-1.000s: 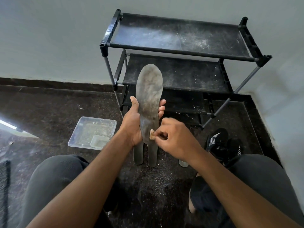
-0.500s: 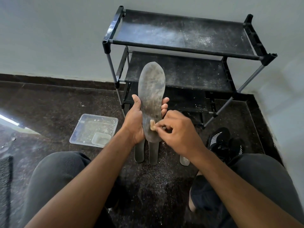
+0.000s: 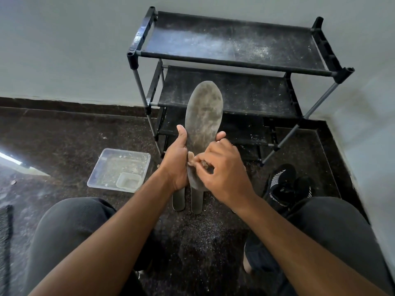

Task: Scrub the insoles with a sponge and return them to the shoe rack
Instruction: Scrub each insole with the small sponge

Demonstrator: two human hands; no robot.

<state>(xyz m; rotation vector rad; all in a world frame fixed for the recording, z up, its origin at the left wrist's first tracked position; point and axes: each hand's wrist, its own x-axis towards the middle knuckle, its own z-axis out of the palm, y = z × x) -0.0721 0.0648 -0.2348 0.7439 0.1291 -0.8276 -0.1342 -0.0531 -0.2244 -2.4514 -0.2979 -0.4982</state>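
Note:
A grey, stained insole (image 3: 204,116) stands upright in front of me, toe end up. My left hand (image 3: 177,163) grips its lower half, thumb on the left edge and fingertips showing at the right edge. My right hand (image 3: 222,171) pinches a small tan sponge (image 3: 191,159) and presses it against the insole's lower left part. Two more grey insoles (image 3: 188,199) lie on the floor below, mostly hidden by my hands. The black shoe rack (image 3: 233,60) stands behind, against the wall, its dusty shelves bare.
A clear plastic tray (image 3: 119,167) with a smaller tub inside sits on the dark floor to the left. A pair of black shoes (image 3: 286,186) lies at the right by my knee. My knees frame the bottom. The wall corner is close on the right.
My right hand has slid the sponge leftward and a little up across the insole's lower part. The left hand keeps its grip on the insole.

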